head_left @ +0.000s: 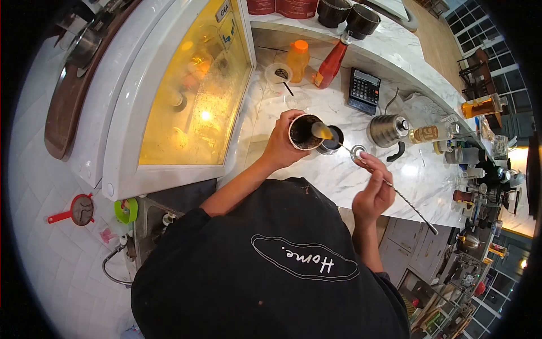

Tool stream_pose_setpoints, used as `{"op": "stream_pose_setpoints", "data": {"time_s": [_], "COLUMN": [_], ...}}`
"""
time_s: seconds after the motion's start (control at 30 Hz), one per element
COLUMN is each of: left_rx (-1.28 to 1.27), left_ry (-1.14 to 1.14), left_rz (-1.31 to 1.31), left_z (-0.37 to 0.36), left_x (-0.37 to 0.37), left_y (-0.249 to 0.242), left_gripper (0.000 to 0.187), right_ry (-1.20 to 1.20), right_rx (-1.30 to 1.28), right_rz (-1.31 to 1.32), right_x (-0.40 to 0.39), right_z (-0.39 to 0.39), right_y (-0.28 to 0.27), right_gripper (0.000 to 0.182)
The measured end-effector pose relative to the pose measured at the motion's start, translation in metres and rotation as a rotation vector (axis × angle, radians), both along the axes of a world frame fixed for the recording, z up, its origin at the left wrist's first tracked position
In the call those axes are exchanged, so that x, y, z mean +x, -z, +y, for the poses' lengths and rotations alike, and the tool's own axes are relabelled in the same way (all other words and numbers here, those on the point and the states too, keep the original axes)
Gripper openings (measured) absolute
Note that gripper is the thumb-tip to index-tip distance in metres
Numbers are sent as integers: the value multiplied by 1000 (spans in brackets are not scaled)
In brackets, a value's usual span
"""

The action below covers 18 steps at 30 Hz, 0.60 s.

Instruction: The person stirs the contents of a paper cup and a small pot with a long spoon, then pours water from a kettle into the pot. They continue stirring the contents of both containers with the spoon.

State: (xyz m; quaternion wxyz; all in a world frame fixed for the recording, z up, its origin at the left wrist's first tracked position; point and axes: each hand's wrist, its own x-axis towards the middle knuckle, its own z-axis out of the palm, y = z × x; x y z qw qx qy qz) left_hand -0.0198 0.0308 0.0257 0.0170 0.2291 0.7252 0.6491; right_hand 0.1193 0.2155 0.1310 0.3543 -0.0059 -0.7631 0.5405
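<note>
My left hand point(280, 145) is wrapped round a cup point(292, 137) with a pale rim and dark contents, its mouth tipped toward me. My right hand point(374, 189) grips a long bar spoon point(407, 203) by its twisted metal shaft. The spoon's bowl, yellowish in the light, overlaps the right side of the cup's mouth. Around the shaft by my right fingertips shows a round metal piece point(357, 151). Just behind the spoon, a small dark-filled container point(332, 141) stands on the marble counter point(339, 181), partly hidden by the cup.
A steel kettle point(388, 130) and a calculator point(364, 89) stand beyond my right hand. Farther back are a red sauce bottle point(331, 62), an orange-capped bottle point(298, 60) and a clear plastic cup point(278, 74). A glass-fronted fridge point(195, 85) borders the left side.
</note>
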Motion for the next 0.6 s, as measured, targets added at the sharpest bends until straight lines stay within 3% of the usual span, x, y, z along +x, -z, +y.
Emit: {"op": "stream_pose_setpoints", "data": {"time_s": [0.27,0.6], "left_rx": [75,103], "left_ry": [-5,-12], "left_rz": [250,316], "left_z": [-2,-2], "left_x": [8,4], "left_y": [-38,-43], "left_gripper": [86,85], "right_ry": [-107,-176], "right_rx": [281,365], "right_rz": [-134,-158], "right_x": [-17,-18], "right_z": [-13,-13], "right_y": [-13,-21], "right_gripper": [17,13]}}
